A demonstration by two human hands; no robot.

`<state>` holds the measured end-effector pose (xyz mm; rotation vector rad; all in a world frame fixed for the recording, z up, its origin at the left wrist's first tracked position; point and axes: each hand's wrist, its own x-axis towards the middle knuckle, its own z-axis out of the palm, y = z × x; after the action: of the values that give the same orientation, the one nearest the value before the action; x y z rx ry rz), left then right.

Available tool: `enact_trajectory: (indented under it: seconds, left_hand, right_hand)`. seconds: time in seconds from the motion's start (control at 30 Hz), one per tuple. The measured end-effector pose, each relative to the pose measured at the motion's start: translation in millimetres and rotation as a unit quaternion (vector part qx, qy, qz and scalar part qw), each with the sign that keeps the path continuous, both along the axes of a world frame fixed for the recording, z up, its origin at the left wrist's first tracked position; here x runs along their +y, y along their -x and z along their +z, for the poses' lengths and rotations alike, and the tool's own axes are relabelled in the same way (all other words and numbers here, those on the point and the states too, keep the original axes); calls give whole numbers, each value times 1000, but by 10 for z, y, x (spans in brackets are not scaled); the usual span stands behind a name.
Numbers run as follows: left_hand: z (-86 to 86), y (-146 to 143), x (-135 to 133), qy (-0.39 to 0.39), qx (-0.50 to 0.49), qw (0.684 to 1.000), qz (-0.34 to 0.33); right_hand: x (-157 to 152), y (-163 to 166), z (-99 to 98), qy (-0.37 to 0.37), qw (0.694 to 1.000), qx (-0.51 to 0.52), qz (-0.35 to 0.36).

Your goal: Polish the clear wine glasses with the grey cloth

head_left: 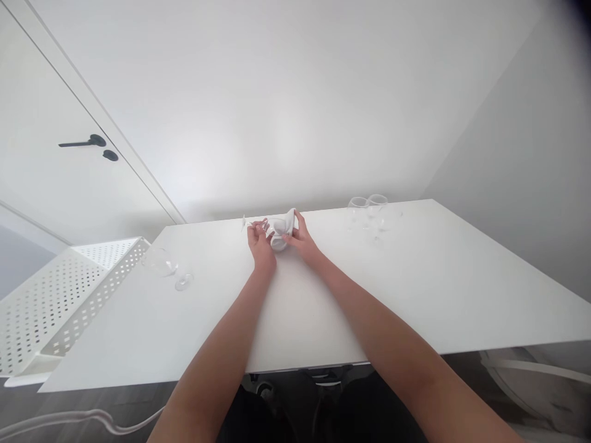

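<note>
My left hand (261,240) is closed around the stem of a clear wine glass (277,226), which is tilted on its side with its foot pointing left. A white cloth (291,216) covers the rim end of the bowl. My right hand (302,239) grips that cloth against the glass, thumb in front and fingers behind. Part of the cloth hangs below the bowl between my hands. Both hands are near the far edge of the white table (305,314).
To the left, another wine glass (160,263) appears to lie on its side. Two wine glasses (377,209) stand at the far right by the wall. A white perforated rack (60,289) adjoins the table's left side. A white chair (540,375) is at lower right.
</note>
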<state>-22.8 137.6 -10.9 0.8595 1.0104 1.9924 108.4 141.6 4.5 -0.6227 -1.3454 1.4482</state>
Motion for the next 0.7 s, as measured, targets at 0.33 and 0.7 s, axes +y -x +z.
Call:
enact_trajectory:
  seconds: [0.33,0.7]
  left_hand:
    - [30,-50,-19,-4,-39,988,-151]
    - [-30,-20,24,64,-15,992,-108]
  right_hand:
    - [17,-91,-25,27,996,50,68]
    - [107,-48,-91,-19,1000,9,8]
